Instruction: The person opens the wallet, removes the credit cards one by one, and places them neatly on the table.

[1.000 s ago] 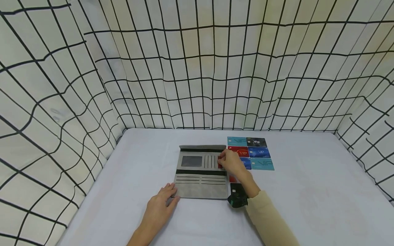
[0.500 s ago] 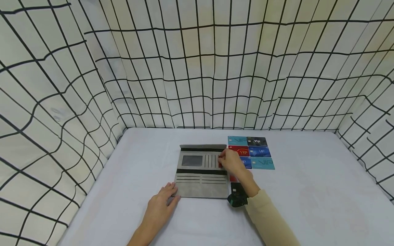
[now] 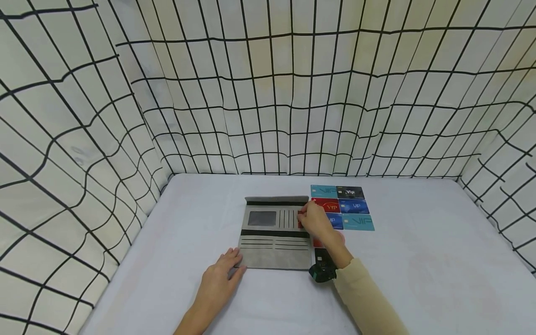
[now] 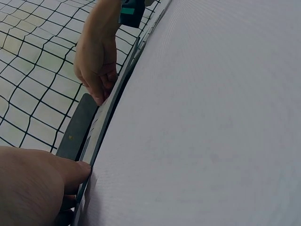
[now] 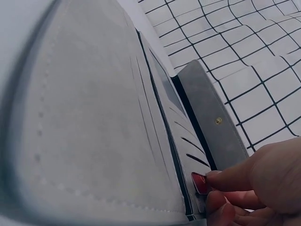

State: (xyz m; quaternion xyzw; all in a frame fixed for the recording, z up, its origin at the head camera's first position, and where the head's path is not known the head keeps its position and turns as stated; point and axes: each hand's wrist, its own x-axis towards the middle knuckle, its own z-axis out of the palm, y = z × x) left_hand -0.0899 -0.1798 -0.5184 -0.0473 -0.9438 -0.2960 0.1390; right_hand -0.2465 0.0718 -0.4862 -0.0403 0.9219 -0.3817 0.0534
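Note:
A grey wallet [image 3: 274,258] lies unfolded, with rows of card slots, a dark clear window and a flap at its far edge. At its right side, my right hand [image 3: 317,221] pinches a red card [image 5: 200,183] between thumb and fingers. Part of this card sits in the slot nearest the wallet's right edge, and the fingers hide some of it. My left hand [image 3: 219,279] rests at the wallet's lower left corner, fingers extended along the left edge and thumb at the near edge.
Several VIP cards [image 3: 357,222] in teal, black, red and blue lie in rows right of the wallet, some partly behind the right wrist. A black card [image 3: 323,255] lies nearer, beside a dark wrist device [image 3: 322,273]. Black netting [image 3: 289,107] surrounds the white table [image 3: 418,260].

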